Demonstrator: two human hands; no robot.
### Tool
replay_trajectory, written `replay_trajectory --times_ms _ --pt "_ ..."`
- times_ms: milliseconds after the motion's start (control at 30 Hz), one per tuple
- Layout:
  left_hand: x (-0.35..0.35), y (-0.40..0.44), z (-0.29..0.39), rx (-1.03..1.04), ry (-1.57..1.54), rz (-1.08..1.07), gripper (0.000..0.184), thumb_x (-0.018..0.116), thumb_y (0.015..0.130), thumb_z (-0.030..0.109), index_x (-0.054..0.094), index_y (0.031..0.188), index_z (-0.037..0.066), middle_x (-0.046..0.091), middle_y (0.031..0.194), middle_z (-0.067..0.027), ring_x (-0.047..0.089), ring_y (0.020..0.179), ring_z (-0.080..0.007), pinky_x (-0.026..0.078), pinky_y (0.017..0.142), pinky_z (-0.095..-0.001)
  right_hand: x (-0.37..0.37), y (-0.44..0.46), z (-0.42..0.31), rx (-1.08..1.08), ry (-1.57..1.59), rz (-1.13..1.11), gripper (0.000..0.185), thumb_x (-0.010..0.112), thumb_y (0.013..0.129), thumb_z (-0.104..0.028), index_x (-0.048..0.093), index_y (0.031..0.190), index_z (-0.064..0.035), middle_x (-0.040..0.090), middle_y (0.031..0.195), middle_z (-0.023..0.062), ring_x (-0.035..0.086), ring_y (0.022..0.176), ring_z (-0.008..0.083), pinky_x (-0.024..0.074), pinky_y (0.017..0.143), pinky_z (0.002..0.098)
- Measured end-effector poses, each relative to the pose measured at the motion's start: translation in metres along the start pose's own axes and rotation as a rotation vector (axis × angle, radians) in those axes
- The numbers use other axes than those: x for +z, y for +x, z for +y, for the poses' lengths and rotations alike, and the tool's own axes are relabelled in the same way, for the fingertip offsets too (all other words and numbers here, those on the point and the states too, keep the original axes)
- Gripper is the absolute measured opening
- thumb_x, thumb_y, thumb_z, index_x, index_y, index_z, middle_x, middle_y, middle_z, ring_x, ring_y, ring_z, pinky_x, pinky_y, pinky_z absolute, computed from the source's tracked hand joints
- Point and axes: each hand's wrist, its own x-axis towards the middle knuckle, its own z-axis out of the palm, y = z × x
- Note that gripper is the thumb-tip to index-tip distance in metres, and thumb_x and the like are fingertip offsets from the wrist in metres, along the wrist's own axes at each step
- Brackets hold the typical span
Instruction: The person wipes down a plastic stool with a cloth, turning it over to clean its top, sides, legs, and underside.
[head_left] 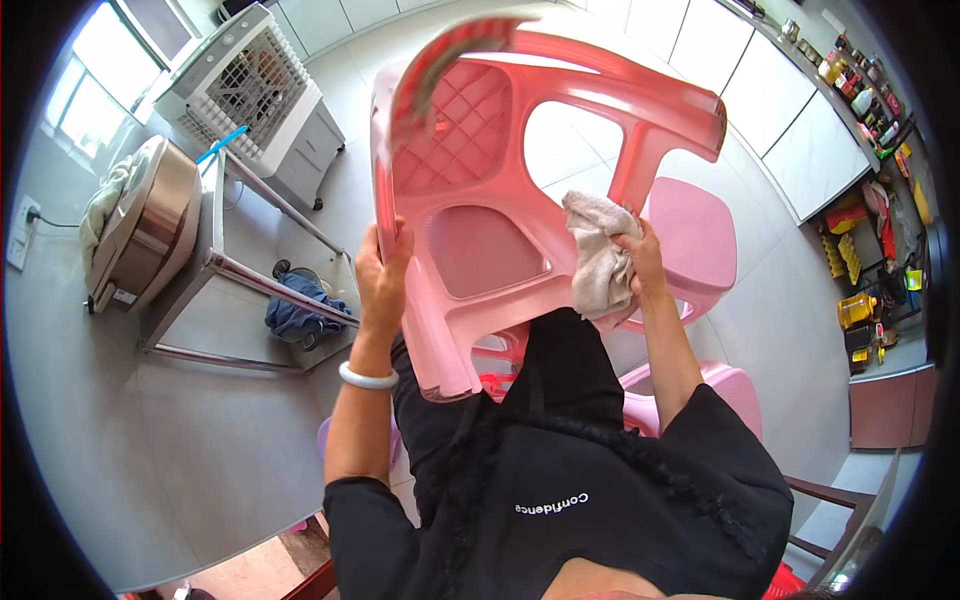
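A pink plastic chair is tilted up in front of me, its legs and underside edges turned various ways. My left hand grips the chair's left edge, fingers wrapped round it. In my right hand is a crumpled pale cloth, pressed against the right side of the chair. The cloth hides part of the chair's frame there. My black-trousered legs are below the chair.
Pink stools stand on the right. A metal-framed table carries a rice cooker at left, with an air cooler behind. Dark cloth lies beneath. Kitchen shelves line the right.
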Motion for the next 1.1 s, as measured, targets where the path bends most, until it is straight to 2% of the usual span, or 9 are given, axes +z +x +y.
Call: replay_trajectory --times_ms 200,233,367,633,800,867,933,1033,1100 --pt "0.0 0.046 0.1 0.07 0.444 -0.167 0.034 0.068 0.086 0.028 0.06 0.096 -0.004 0.061 0.076 -0.0131 0.056 0.069 -0.0209 0.045 0.066 -0.0334 0.022 -0.023 0.052 0.279 0.177 -0.154 0.046 0.055 0.078 0.008 0.053 0.124 0.0011 0.064 0.109 0.0125 0.066 0.096 0.0241 0.0572 0.084 0.0381" --pt "0.004 0.049 0.116 0.075 0.438 -0.224 0.04 0.067 0.085 0.031 0.06 0.098 -0.006 0.065 0.084 -0.0213 0.062 0.076 -0.0309 0.048 0.072 -0.0385 0.029 -0.033 0.066 0.354 0.218 -0.143 0.041 0.056 0.077 0.007 0.055 0.118 0.0022 0.065 0.105 0.0114 0.066 0.093 0.0238 0.0568 0.083 0.0377" --pt "0.018 0.059 0.143 -0.017 0.696 -0.417 0.048 0.065 0.082 0.037 0.059 0.097 -0.008 0.066 0.09 -0.0275 0.065 0.09 -0.0378 0.048 0.08 -0.0436 0.045 -0.077 0.119 0.654 0.411 -0.169 0.036 0.055 0.083 0.003 0.055 0.119 0.0031 0.065 0.105 0.0142 0.068 0.091 0.0277 0.0585 0.083 0.0426" --pt "0.046 0.066 0.137 0.136 0.723 -0.79 0.072 0.064 0.085 0.055 0.058 0.115 -0.009 0.066 0.103 -0.0266 0.064 0.101 -0.0332 0.048 0.088 -0.0398 0.05 -0.128 0.158 1.054 0.314 -0.287 0.046 0.062 0.085 -0.007 0.05 0.128 0.0025 0.064 0.116 0.0161 0.065 0.104 0.0286 0.0504 0.098 0.0447" --pt "0.032 0.076 0.122 0.018 0.408 -0.773 0.042 0.05 0.1 0.034 0.062 0.12 -0.001 0.066 0.114 -0.0143 0.059 0.11 -0.0241 0.044 0.097 -0.0346 0.052 -0.132 0.135 1.021 0.327 -0.32 0.048 0.063 0.085 -0.006 0.05 0.13 0.004 0.064 0.118 0.0153 0.065 0.105 0.0267 0.0507 0.098 0.0413" --pt "0.012 0.102 0.103 0.249 0.638 -0.735 0.046 0.055 0.096 0.039 0.064 0.12 0.0 0.063 0.122 -0.0174 0.056 0.117 -0.0293 0.041 0.102 -0.0363 0.047 -0.128 0.126 0.959 0.329 -0.369 0.043 0.062 0.086 -0.005 0.053 0.126 0.0055 0.065 0.116 0.0149 0.067 0.101 0.0255 0.0529 0.095 0.0396" --pt "-0.008 0.111 0.071 0.324 1.324 -0.285 0.059 0.061 0.09 0.046 0.059 0.128 0.001 0.054 0.133 -0.0228 0.051 0.122 -0.0342 0.038 0.107 -0.0391 0.04 -0.114 0.114 0.959 0.345 -0.455 0.046 0.062 0.083 -0.003 0.053 0.127 0.0037 0.064 0.119 0.0147 0.065 0.106 0.0248 0.0522 0.095 0.0388" --pt "-0.046 0.14 0.023 -0.051 1.28 -0.174 0.072 0.066 0.084 0.048 0.048 0.14 0.007 0.032 0.151 -0.024 0.036 0.136 -0.0391 0.034 0.111 -0.0372 0.065 -0.094 0.066 0.72 0.316 -0.476 0.049 0.063 0.08 -0.004 0.052 0.128 0.0015 0.063 0.117 0.0127 0.064 0.105 0.0228 0.0523 0.094 0.0372" --pt "-0.066 0.151 -0.008 -0.181 0.853 -0.219 0.076 0.066 0.084 0.046 0.043 0.142 0.002 0.031 0.15 -0.026 0.036 0.136 -0.0394 0.033 0.112 -0.038 0.078 -0.07 0.048 0.524 0.225 -0.463 0.054 0.063 0.077 -0.004 0.049 0.129 0.0011 0.062 0.113 0.0102 0.063 0.1 0.0211 0.0529 0.09 0.0354"
